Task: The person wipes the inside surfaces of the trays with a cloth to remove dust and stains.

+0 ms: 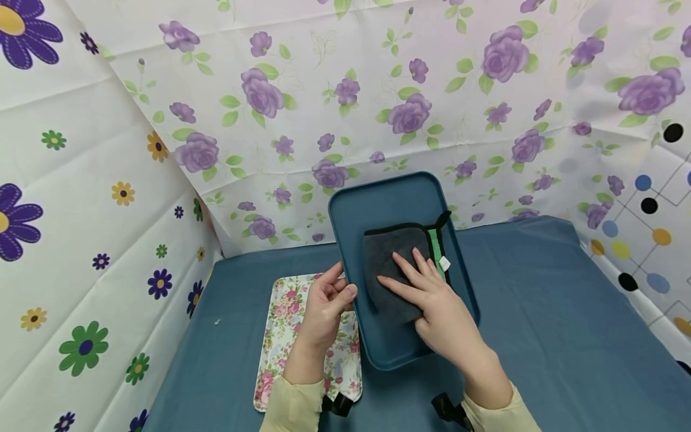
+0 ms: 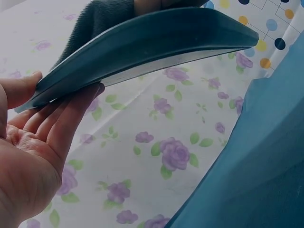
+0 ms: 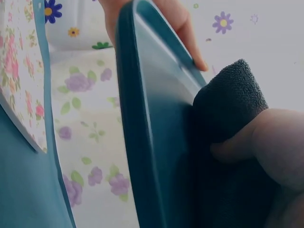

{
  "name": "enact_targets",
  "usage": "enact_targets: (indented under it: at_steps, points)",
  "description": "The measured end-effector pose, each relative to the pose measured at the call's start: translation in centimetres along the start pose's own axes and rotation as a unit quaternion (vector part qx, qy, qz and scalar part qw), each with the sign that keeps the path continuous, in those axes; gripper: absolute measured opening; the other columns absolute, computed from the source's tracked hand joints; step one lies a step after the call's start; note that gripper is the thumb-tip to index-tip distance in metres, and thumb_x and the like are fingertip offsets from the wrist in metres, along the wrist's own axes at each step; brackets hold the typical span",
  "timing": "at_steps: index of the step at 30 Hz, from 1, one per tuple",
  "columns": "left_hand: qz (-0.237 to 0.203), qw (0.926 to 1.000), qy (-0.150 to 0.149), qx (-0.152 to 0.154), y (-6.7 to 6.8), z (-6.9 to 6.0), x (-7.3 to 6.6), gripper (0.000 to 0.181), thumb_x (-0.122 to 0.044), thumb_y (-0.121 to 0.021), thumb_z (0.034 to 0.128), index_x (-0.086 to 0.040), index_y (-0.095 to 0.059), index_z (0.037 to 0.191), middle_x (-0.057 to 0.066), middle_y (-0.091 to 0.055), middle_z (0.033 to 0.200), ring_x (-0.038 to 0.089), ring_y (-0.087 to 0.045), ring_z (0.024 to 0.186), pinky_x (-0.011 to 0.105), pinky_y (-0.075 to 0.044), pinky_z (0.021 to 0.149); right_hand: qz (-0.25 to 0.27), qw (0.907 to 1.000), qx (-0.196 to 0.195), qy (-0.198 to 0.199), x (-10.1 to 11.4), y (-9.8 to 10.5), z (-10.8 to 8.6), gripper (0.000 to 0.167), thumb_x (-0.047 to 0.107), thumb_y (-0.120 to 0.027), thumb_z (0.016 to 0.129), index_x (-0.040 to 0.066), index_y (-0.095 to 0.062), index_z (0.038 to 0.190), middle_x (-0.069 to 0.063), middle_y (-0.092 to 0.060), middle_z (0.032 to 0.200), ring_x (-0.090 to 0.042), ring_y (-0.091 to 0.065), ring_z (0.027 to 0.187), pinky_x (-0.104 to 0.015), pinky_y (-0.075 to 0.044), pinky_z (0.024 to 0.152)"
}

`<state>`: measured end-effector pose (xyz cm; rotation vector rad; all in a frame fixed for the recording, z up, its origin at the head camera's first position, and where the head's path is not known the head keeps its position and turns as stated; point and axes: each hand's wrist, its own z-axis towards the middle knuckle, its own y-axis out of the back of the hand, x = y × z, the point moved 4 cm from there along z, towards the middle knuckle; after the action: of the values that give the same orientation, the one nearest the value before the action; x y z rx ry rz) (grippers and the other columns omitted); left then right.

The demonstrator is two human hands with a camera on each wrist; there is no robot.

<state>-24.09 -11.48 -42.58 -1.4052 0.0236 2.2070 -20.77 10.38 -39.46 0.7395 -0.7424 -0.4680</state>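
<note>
In the head view my left hand (image 1: pixel 327 300) pinches the left edge of a dark blue rectangular tray (image 1: pixel 388 201), raised off the table and tilted. The left wrist view shows the thumb on the rim and the fingers (image 2: pixel 64 118) beneath the tray. My right hand (image 1: pixel 439 303) lies with spread fingers on a grey cloth (image 1: pixel 396 255) and presses it against the tray's inner face. The cloth has a black edge, a green strip and a small white tag. In the right wrist view the thumb rests against the folded cloth (image 3: pixel 232 95).
A floral-patterned tray (image 1: pixel 342 366) lies on the blue-covered table (image 1: pixel 540 312), partly behind my left forearm. Flower-printed sheets (image 1: pixel 324 90) stand behind and at the left, and a dotted sheet (image 1: pixel 648 240) at the right. Black straps (image 1: pixel 339 405) hang at the wrists.
</note>
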Motion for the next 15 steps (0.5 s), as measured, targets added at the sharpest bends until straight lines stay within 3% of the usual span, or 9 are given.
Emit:
enact_targets:
  at_steps: [7,15]
  points:
    - [0.000,0.9999,0.008,-0.015,0.0,0.0,0.0,0.055,-0.007,-0.060,0.1101,0.006,-0.042,0.160,0.011,-0.075,0.130,0.020,-0.077,0.107,0.036,-0.064,0.084,-0.002,0.9994,0.025,0.025,1.0,-1.1,0.2,0.110,-0.033,-0.049,0.066,0.033,-0.062,0.153,0.001,-0.032,0.173,-0.033,-0.016,0.163,-0.062,-0.024,0.126]
    - [0.000,0.9999,0.007,-0.016,-0.1,-0.1,-0.1,0.059,-0.008,-0.062,0.1099,0.010,-0.038,0.160,0.010,-0.073,0.134,0.020,-0.076,0.111,0.034,-0.064,0.082,-0.011,0.9969,0.045,0.063,1.5,-1.5,0.0,0.104,-0.033,-0.053,0.066,0.027,-0.065,0.150,-0.001,-0.032,0.173,-0.035,-0.014,0.163,-0.057,-0.019,0.129]
